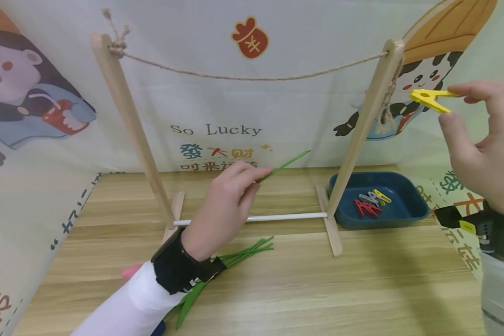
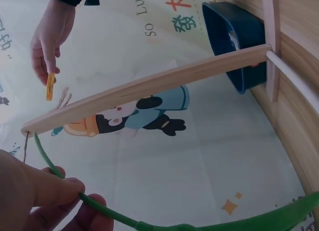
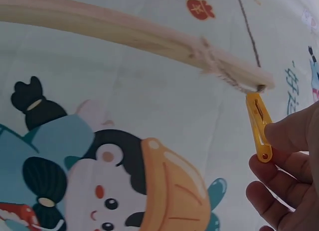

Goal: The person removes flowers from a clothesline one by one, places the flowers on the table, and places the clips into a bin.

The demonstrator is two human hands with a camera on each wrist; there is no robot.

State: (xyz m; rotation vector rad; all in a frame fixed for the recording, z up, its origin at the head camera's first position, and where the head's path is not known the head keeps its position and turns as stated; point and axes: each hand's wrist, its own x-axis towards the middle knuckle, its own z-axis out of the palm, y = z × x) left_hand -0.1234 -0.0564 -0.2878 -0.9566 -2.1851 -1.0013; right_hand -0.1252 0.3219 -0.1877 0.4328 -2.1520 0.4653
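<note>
My left hand (image 1: 224, 205) pinches a thin green stem (image 1: 291, 160) between thumb and fingers, in front of the wooden frame (image 1: 136, 130) and below its rope (image 1: 252, 78). In the left wrist view that stem widens into a long green leaf (image 2: 279, 218). My right hand (image 1: 483, 135) is raised beyond the frame's right post. Its thumb and fingers pinch a yellow clothespin (image 1: 437, 106) by the handle ends, its other end turned toward the post. More green leaves and stems (image 1: 252, 251) lie on the table, partly hidden under my left forearm.
A dark blue tray (image 1: 407, 222) stands behind the right post, with red, grey and yellow clothespins (image 1: 371, 198) in it. A white rod (image 1: 290, 217) joins the posts low down. Pink (image 1: 130, 271) and dark blue (image 1: 158, 329) objects show partly beside my left sleeve.
</note>
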